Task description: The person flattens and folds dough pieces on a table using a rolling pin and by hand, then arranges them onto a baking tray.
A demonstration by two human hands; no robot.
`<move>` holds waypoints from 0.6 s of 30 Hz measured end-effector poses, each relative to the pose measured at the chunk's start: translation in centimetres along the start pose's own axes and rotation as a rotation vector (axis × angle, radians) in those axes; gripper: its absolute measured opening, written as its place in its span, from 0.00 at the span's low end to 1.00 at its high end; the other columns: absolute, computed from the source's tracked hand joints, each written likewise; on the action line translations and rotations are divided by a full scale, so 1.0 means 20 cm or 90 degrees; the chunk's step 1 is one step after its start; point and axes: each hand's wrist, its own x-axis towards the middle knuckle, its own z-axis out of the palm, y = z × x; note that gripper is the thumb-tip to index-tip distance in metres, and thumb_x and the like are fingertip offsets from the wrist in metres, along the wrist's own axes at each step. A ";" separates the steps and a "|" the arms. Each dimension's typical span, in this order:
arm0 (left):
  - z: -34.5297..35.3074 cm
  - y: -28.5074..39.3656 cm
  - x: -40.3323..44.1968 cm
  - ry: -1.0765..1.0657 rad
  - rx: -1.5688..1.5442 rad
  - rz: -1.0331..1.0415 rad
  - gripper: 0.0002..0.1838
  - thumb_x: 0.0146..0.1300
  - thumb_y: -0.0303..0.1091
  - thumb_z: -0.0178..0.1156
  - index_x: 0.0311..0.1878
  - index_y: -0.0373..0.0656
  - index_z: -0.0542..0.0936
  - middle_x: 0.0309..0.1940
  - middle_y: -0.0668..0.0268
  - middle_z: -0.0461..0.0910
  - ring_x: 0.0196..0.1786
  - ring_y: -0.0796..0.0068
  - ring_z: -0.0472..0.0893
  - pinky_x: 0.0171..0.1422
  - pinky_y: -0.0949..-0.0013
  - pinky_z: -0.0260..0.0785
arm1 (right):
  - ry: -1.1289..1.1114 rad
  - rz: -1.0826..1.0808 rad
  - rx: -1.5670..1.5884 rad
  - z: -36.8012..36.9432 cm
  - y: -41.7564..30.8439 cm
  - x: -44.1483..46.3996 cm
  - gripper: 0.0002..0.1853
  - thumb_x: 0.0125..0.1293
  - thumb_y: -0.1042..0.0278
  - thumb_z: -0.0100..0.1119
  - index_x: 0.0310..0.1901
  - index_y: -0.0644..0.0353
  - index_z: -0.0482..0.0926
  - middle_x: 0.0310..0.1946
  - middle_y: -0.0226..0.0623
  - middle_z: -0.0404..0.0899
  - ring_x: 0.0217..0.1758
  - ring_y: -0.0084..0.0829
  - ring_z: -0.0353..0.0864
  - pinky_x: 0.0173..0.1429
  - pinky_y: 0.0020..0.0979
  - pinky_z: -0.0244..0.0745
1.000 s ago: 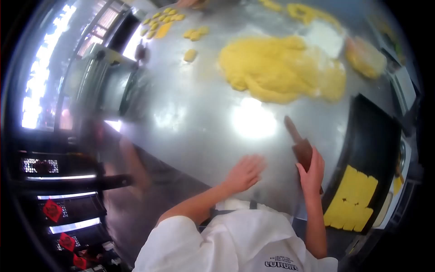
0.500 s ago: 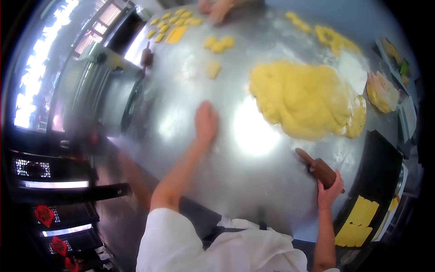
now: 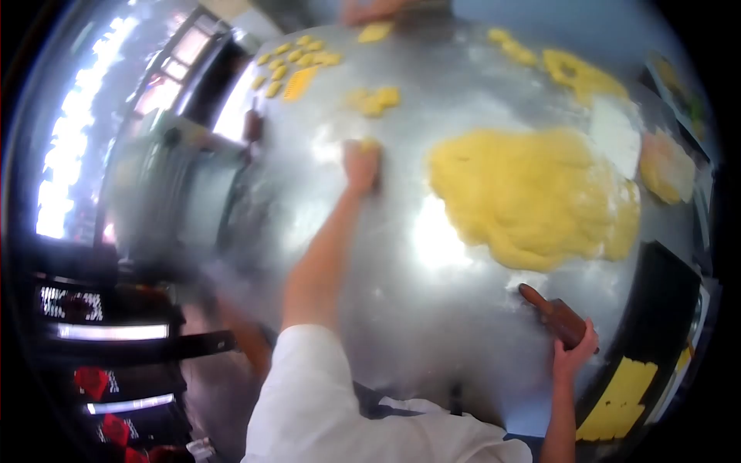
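Note:
My left hand reaches out over the steel table, its fingers closed at a small yellow dough piece that shows just past them. Motion blurs the fingertips a little. My right hand grips a brown wooden rolling pin by its near end, the pin's free handle pointing toward the dough. Beyond the pin lies a big, flattened slab of yellow dough. Several dough pieces sit in a cluster just past my left hand.
Small dough pieces and an orange-yellow scraper lie at the far left. Another person's hand is at the far edge. White flour and a plastic bag are right of the slab. A black tray stands at right.
My left hand has moved forward to the single dough piece and covers part of it. A yellow piece now shows near the other person's hand. The rolling pin stays in my right hand.

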 end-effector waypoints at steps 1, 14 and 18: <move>-0.01 0.01 -0.06 0.001 -0.013 0.041 0.20 0.62 0.43 0.72 0.42 0.38 0.75 0.36 0.52 0.80 0.42 0.53 0.80 0.48 0.51 0.75 | 0.013 -0.015 -0.008 0.01 0.02 0.00 0.47 0.50 0.74 0.76 0.76 0.58 0.68 0.65 0.51 0.72 0.68 0.57 0.71 0.76 0.52 0.63; -0.13 0.38 -1.65 -0.349 -0.406 -0.032 0.16 0.60 0.31 0.71 0.50 0.37 0.83 0.43 0.52 0.86 0.45 0.59 0.85 0.55 0.59 0.78 | 0.026 0.038 -0.043 0.02 -0.03 0.07 0.37 0.67 0.56 0.74 0.74 0.63 0.72 0.67 0.52 0.79 0.68 0.54 0.78 0.72 0.47 0.71; -0.08 0.63 -1.94 -0.348 -0.347 0.104 0.17 0.61 0.25 0.69 0.53 0.38 0.80 0.47 0.52 0.84 0.51 0.52 0.83 0.58 0.56 0.76 | 0.012 0.083 -0.033 -0.04 -0.06 0.12 0.37 0.70 0.48 0.70 0.73 0.60 0.71 0.66 0.52 0.80 0.66 0.53 0.81 0.69 0.46 0.73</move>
